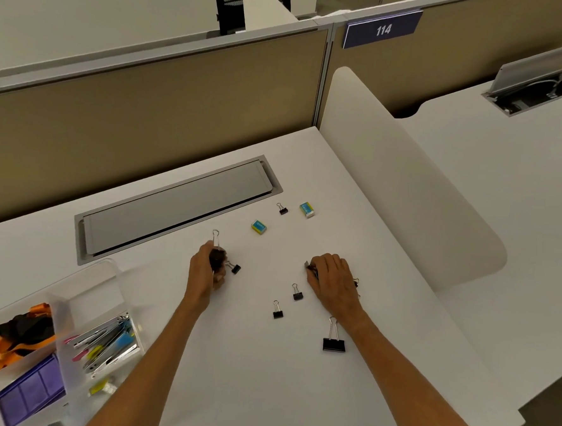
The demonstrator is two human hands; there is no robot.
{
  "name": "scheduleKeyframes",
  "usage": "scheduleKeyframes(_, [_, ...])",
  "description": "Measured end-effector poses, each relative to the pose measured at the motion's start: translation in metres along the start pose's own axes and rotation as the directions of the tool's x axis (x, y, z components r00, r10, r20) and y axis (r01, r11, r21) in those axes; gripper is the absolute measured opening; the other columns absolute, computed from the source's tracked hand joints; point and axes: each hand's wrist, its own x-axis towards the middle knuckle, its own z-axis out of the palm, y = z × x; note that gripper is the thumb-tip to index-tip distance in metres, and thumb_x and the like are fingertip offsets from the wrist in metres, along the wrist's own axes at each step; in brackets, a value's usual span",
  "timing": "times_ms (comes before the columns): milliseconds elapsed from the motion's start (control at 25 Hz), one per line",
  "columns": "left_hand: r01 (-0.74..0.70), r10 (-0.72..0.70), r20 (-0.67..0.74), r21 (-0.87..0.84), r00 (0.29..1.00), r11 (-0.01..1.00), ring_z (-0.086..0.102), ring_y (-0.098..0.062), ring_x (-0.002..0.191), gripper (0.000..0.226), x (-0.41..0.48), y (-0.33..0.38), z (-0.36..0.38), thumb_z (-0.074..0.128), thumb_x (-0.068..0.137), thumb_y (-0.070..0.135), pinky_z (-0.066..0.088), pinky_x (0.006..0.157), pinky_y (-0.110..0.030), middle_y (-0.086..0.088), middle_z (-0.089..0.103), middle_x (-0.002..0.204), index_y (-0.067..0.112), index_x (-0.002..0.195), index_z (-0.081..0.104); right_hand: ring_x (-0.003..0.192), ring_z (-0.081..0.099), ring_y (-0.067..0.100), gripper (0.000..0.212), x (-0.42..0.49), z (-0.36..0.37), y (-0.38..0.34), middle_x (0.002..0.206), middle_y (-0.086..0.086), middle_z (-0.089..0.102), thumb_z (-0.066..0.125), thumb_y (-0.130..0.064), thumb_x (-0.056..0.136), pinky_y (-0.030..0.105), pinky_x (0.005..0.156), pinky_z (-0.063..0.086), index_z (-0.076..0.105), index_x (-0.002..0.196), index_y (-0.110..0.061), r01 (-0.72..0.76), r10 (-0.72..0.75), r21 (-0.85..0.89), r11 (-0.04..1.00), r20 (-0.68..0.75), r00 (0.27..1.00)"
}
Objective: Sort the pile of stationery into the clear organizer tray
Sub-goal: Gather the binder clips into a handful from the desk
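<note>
Black binder clips lie scattered on the white desk (pixel 263 376). My left hand (pixel 207 271) grips a large binder clip (pixel 216 241) whose wire handle sticks up past my fingers; a small clip (pixel 235 269) lies just to its right. My right hand (pixel 333 280) curls over several binder clips, mostly hidden beneath it. More small clips lie at mid-desk (pixel 297 294), nearer me (pixel 277 312) and at the far side (pixel 283 209). A large clip (pixel 333 343) sits by my right forearm. Two blue-and-yellow erasers (pixel 258 227), (pixel 307 210) lie farther back. The clear organizer tray (pixel 70 305) stands at the lower left.
The tray holds orange and black cloth (pixel 15 331), a purple box (pixel 32 392) and several pens and clips (pixel 110 344). A grey cable hatch (pixel 174 206) is set into the desk behind my hands. A white curved divider (pixel 406 187) bounds the right side.
</note>
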Motion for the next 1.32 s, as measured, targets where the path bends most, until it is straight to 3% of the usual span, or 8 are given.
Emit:
scheduleKeyframes(200, [0.113,-0.101,0.052,-0.349,0.994,0.930,0.040,-0.015,0.038,0.030,-0.016,-0.008,0.000,0.042,0.085,0.027,0.023,0.030,-0.015,-0.013,0.064,0.076,0.010,0.077,0.065,0.057,0.051,0.018,0.013,0.001,-0.004,-0.004,0.065,0.003,0.056,0.066,-0.017,0.087,0.032,0.053,0.048,0.063,0.078,-0.009,0.048,-0.053,-0.067,0.997,-0.072,0.996])
scheduleKeyframes(440, [0.145,-0.138,0.046,-0.405,0.989,0.903,0.044,-0.010,0.045,0.032,-0.021,-0.012,0.001,0.059,0.090,0.046,0.029,0.033,-0.018,-0.001,0.059,0.064,0.016,0.085,0.067,0.053,0.051,0.018,0.012,0.004,-0.011,-0.007,0.061,0.003,0.055,0.068,-0.015,0.083,0.031,0.050,0.049,0.064,0.075,-0.008,0.080,-0.085,-0.051,0.996,-0.116,0.990])
scheduleKeyframes(600, [0.186,-0.212,0.038,-0.646,0.977,0.741,0.054,-0.010,0.053,0.028,-0.031,-0.016,0.010,0.069,0.086,0.038,0.049,0.044,-0.020,-0.001,0.058,0.064,0.015,0.072,0.061,0.051,0.051,0.018,0.012,0.009,-0.014,-0.006,0.059,0.004,0.055,0.073,-0.012,0.079,0.031,0.047,0.048,0.065,0.073,-0.006,0.072,-0.069,0.013,0.997,-0.143,0.987])
scheduleKeyframes(920, [0.188,-0.180,0.120,-0.882,0.976,0.432,0.069,-0.029,0.103,0.018,-0.050,-0.022,0.043,0.059,0.092,0.013,0.060,0.081,-0.040,-0.017,0.073,0.099,-0.001,0.090,0.069,0.043,0.052,0.014,0.017,0.024,-0.024,-0.001,0.053,0.003,0.054,0.072,-0.007,0.080,0.025,0.038,0.042,0.059,0.070,-0.005,-0.233,0.296,0.310,0.922,-0.173,0.939])
scheduleKeyframes(1040, [0.207,-0.178,0.147,-0.899,0.973,0.386,0.067,-0.033,0.107,0.018,-0.052,-0.025,0.056,0.054,0.094,0.009,0.059,0.083,-0.042,-0.020,0.071,0.107,-0.003,0.102,0.065,0.047,0.062,0.003,0.020,0.034,-0.040,-0.008,0.050,-0.001,0.057,0.071,-0.013,0.082,0.021,0.042,0.044,0.057,0.069,-0.011,-0.470,0.656,0.639,0.609,-0.073,0.751])
scheduleKeyframes(1120, [0.230,-0.168,0.178,-0.897,0.970,0.377,0.066,-0.037,0.109,0.018,-0.055,-0.027,0.065,0.052,0.093,0.009,0.058,0.086,-0.046,-0.023,0.069,0.111,-0.004,0.099,0.064,0.043,0.058,0.005,0.019,0.042,-0.050,-0.015,0.052,0.004,0.063,0.073,-0.019,0.077,0.023,0.042,0.044,0.060,0.066,-0.012,-0.556,0.857,0.805,0.207,0.125,0.500])
scheduleKeyframes(1200, [0.262,-0.164,0.215,-0.889,0.963,0.375,0.064,-0.039,0.110,0.020,-0.058,-0.030,0.075,0.050,0.094,0.011,0.055,0.091,-0.049,-0.024,0.067,0.115,-0.004,0.096,0.063,0.042,0.054,0.015,0.019,0.047,-0.056,-0.033,0.053,0.007,0.064,0.075,-0.020,0.073,0.024,0.040,0.042,0.064,0.061,-0.012,-0.486,0.835,0.835,-0.259,0.446,0.322])
scheduleKeyframes(1320, [0.305,-0.164,0.260,-0.858,0.952,0.413,0.064,-0.039,0.111,0.021,-0.068,-0.033,0.096,0.049,0.094,0.013,0.052,0.095,-0.049,-0.024,0.067,0.117,-0.003,0.093,0.063,0.042,0.052,0.016,0.015,0.041,-0.056,-0.074,0.054,0.006,0.060,0.078,-0.019,0.069,0.023,0.040,0.043,0.067,0.061,-0.012,-0.359,0.648,0.706,-0.611,0.706,0.286])
